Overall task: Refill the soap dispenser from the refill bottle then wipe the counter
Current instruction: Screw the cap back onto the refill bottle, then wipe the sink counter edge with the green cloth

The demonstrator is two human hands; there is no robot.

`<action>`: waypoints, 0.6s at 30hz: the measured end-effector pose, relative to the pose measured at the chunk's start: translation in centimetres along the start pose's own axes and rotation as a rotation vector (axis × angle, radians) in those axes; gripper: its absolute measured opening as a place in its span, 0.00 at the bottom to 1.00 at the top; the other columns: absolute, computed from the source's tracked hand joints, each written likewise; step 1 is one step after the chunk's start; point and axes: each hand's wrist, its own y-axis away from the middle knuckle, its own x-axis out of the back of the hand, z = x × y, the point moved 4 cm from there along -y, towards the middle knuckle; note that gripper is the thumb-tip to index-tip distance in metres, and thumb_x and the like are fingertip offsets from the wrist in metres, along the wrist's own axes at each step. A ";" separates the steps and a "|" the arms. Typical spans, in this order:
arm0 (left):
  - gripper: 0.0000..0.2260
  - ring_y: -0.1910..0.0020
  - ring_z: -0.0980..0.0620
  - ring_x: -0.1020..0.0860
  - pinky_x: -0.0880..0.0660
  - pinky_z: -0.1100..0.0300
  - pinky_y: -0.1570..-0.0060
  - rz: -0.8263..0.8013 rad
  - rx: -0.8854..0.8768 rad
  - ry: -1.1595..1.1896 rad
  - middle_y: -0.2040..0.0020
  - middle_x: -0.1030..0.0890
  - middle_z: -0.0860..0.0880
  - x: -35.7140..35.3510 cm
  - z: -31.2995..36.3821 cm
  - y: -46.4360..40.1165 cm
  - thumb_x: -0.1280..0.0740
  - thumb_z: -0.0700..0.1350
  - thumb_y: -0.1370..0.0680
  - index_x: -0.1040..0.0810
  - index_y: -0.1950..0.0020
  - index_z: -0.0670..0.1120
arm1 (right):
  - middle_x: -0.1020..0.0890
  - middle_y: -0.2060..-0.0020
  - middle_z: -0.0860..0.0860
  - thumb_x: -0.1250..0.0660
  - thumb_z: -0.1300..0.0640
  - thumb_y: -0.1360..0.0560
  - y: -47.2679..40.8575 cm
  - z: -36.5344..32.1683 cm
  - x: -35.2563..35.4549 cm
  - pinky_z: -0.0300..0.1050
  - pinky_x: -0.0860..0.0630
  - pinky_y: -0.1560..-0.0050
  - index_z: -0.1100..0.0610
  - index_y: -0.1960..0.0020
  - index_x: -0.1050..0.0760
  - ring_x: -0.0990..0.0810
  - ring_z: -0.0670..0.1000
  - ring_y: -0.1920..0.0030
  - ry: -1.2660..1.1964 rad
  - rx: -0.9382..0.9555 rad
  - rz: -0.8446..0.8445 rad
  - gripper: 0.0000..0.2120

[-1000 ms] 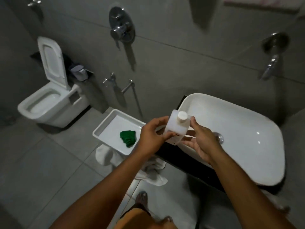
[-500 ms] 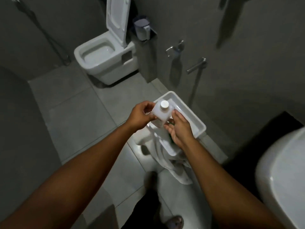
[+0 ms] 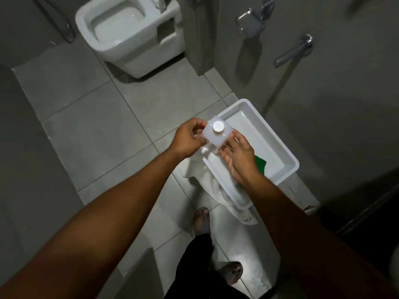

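Observation:
I hold a translucent white square bottle [image 3: 216, 137] with a round white cap between both hands, above the near-left corner of a white plastic tray [image 3: 278, 145]. My left hand [image 3: 190, 137] grips its left side with fingers curled. My right hand [image 3: 239, 157] supports its right and lower side with the palm up. A green cloth [image 3: 260, 165] lies in the tray, partly hidden behind my right wrist. No pump head or soap dispenser shows.
A white towel [image 3: 207, 182] hangs under the tray's near edge. A white toilet [image 3: 129, 33] stands at the top left. Chrome taps [image 3: 295, 50] stick out of the grey wall on the right. My feet [image 3: 231, 272] stand on grey floor tiles.
My view has swung left and down, from the sink to the floor tray. Both hands kept hold of the bottle and carried it from over the sink edge to over the tray.

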 end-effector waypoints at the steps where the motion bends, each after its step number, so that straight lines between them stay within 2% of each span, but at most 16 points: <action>1: 0.16 0.45 0.56 0.17 0.18 0.57 0.42 0.002 -0.003 -0.007 0.44 0.16 0.49 0.0 0.0 -0.1 0.25 0.33 0.27 0.20 0.41 0.43 | 0.19 0.38 0.54 0.34 0.55 0.19 0.0 -0.1 0.0 0.57 0.20 0.40 0.52 0.33 0.25 0.17 0.58 0.41 0.004 0.003 -0.008 0.15; 5: 0.17 0.45 0.55 0.17 0.19 0.62 0.43 0.020 0.000 -0.033 0.47 0.17 0.54 0.0 0.0 0.7 0.25 0.33 0.28 0.20 0.44 0.49 | 0.17 0.45 0.51 0.32 0.54 0.20 0.5 -0.5 1.1 0.49 0.17 0.46 0.49 0.37 0.23 0.16 0.51 0.47 0.107 -0.016 0.031 0.12; 8: 0.18 0.47 0.56 0.17 0.20 0.66 0.47 0.155 0.041 0.023 0.48 0.17 0.53 0.6 -0.5 2.7 0.24 0.33 0.30 0.21 0.47 0.51 | 0.16 0.49 0.50 0.30 0.51 0.23 1.3 -0.8 4.5 0.43 0.17 0.55 0.49 0.38 0.23 0.16 0.50 0.54 0.350 -0.004 0.156 0.13; 10: 0.14 0.54 0.58 0.18 0.20 0.64 0.52 0.270 -0.014 -0.020 0.54 0.17 0.54 0.6 -0.9 4.8 0.25 0.35 0.29 0.20 0.51 0.52 | 0.17 0.49 0.50 0.30 0.52 0.23 1.7 -1.2 7.2 0.38 0.22 0.57 0.50 0.40 0.21 0.17 0.51 0.53 0.599 0.152 0.225 0.12; 12: 0.05 0.56 0.55 0.18 0.18 0.56 0.53 0.216 -0.172 -0.134 0.56 0.17 0.54 -1.3 -0.8 7.2 0.27 0.41 0.25 0.19 0.53 0.50 | 0.20 0.44 0.51 0.32 0.55 0.23 2.0 -1.3 8.8 0.36 0.27 0.48 0.52 0.41 0.21 0.20 0.52 0.46 0.908 0.368 0.236 0.11; 13: 0.02 0.55 0.54 0.18 0.19 0.53 0.50 0.131 -0.276 -0.240 0.55 0.16 0.53 -2.9 -0.7 8.3 0.28 0.46 0.23 0.18 0.52 0.50 | 0.23 0.40 0.53 0.34 0.55 0.22 1.9 -1.0 9.2 0.38 0.29 0.43 0.52 0.40 0.21 0.22 0.54 0.41 1.058 0.447 0.225 0.12; 16: 0.13 0.37 0.45 0.21 0.28 0.47 0.33 -0.114 -0.582 -0.706 0.41 0.15 0.48 -7.8 -1.4 9.7 0.35 0.53 0.17 0.16 0.39 0.49 | 0.34 0.27 0.59 0.40 0.51 0.18 0.9 1.1 9.2 0.54 0.32 0.32 0.49 0.29 0.28 0.35 0.60 0.28 1.466 0.455 0.158 0.18; 18: 0.19 0.24 0.40 0.31 0.40 0.42 0.23 -0.227 -0.596 -0.934 0.29 0.22 0.45 -9.3 -2.9 9.5 0.42 0.55 0.15 0.23 0.28 0.50 | 0.39 0.24 0.61 0.45 0.48 0.17 0.3 2.4 9.2 0.58 0.34 0.30 0.47 0.26 0.33 0.40 0.62 0.25 1.644 0.408 0.121 0.20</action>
